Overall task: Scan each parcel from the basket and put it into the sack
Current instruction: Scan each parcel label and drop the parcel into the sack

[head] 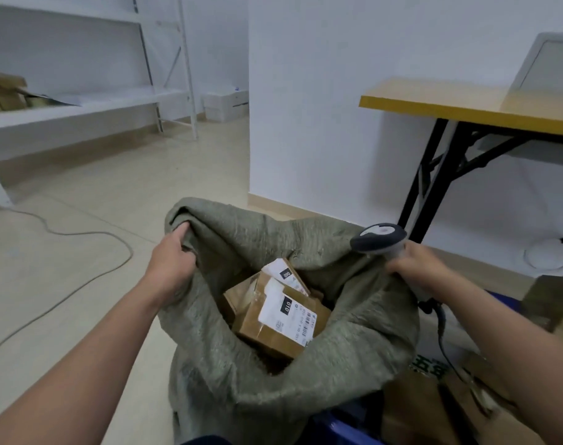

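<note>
Basket (341, 428): blue rim at the bottom edge, right of centre, partly behind the sack
Boxes (415, 409): brown cardboard, lower right corner, beside the basket rim; blurred
Sack (354, 316): grey-green woven cloth, centre to bottom of the frame, standing on the floor with its mouth held wide
Parcels (273, 322): brown cartons with white labels, lying inside the sack, centre of the frame; the top one is tilted, label up
Left hand (172, 261): fingers curled over the sack's left rim, gripping the cloth
Right hand (418, 271): at the sack's right rim, wrapped round the scanner's handle; blur hides whether it also pinches the cloth
Scanner (378, 237): grey and white head above the right rim
Cord (81, 248): loops across the floor at left
Table (450, 104): yellow top, black legs, upper right
Shelf (81, 104): white rack, upper left, against the wall
</note>
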